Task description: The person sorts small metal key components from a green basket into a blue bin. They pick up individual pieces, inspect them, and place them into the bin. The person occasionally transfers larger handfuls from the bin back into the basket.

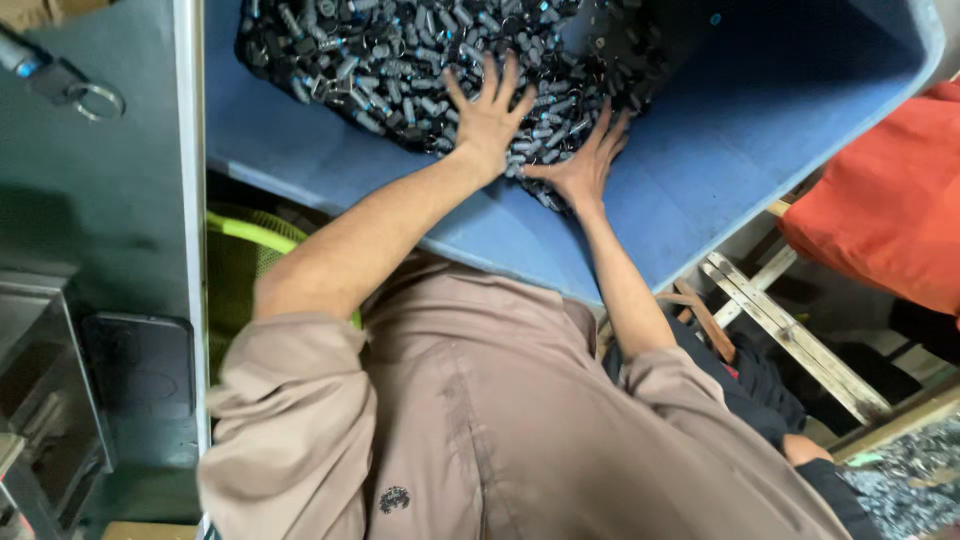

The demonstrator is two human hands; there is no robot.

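A heap of small dark cylindrical metal parts (400, 60), many with pale or silvery ends, lies loose in the far half of a large blue plastic tub (760, 130). Both of the person's hands rest on the near edge of the heap. Which is left and which right follows from the arms: the view looks down over the person's own chest, so the hand nearer picture-left is taken as the left hand (487, 115), fingers fanned wide and palm pressed flat on the parts; the right hand (585, 165) lies just beside it, fingers spread and angled into the heap, pinching nothing. The parts appear hard, stiff and individually light, though heavy in bulk; they look smooth and likely to slide and roll, so scooping or raking with cupped palms would serve better than pinching. The tub's bare blue floor slopes toward the person. Rolled beige sleeves (300, 400) cover the upper arms. To the left stands a dark green metal surface (100, 200) bearing a metal ring (97, 100). To the right are an orange-red cloth (890, 220) and wooden slats (790, 320).
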